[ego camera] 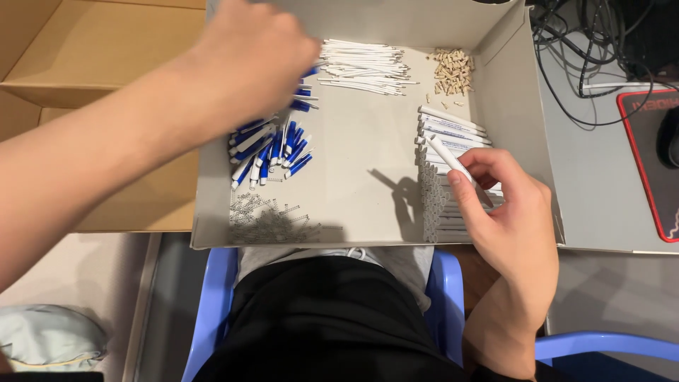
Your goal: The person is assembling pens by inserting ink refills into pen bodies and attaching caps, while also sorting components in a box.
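Note:
A grey cardboard tray (pixel 368 212) lies on my lap. My right hand (pixel 513 226) holds a white pen barrel (pixel 447 157) at the tray's right side, above a stack of white pen barrels (pixel 453 134). My left hand (pixel 258 53) reaches across the tray's upper left, over a pile of blue and white pen parts (pixel 272 145); its fingers are blurred and what they hold is hidden. Thin white refills (pixel 364 67) lie at the back, small beige pieces (pixel 453 71) at the back right, and metal springs (pixel 269 219) at the front left.
A brown cardboard box (pixel 92 56) sits to the left of the tray. Black cables (pixel 587 42) and a red-edged black mat (pixel 651 155) lie on the grey desk at the right. I sit on a blue chair (pixel 212 304).

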